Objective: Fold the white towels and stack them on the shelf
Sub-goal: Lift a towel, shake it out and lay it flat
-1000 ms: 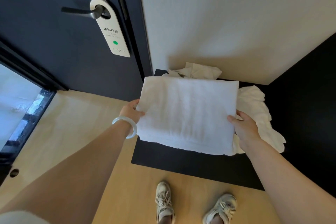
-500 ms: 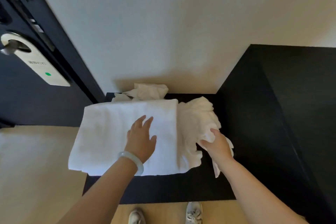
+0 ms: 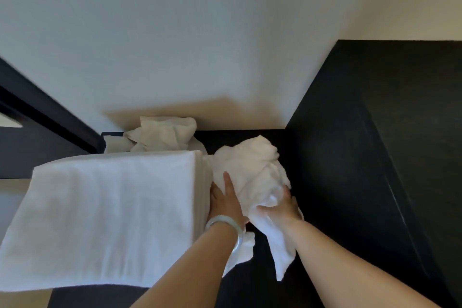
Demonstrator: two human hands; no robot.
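While the fingers (image 3: 285, 192) of the right hand (image 3: 281, 207) curl round a bunched fold of the crumpled towel (image 3: 252, 172), thumb pressed in from the near side, the left hand (image 3: 225, 204) lies with straight fingers (image 3: 227, 182) laid close together along that towel's left flank, in the narrow gap beside the folded towel (image 3: 107, 217). My guess is that the pinching hand means to lift the loose cloth while the flat one parts it from the finished piece, so nothing drags. A pale bracelet (image 3: 236, 235) sits on the left wrist.

Both towels rest on the black shelf (image 3: 260, 290). The folded one lies flat at the left, its right edge touching the crumpled one, and its left and near edges seem to overhang the shelf. A tail of loose cloth trails toward the person under the right wrist. A second crumpled towel (image 3: 162, 135) is heaped at the back against the wall (image 3: 200, 45).

Open room lies mainly upward and toward the person. A dark side panel (image 3: 387, 157) closes off the right, and the wall shuts the back.
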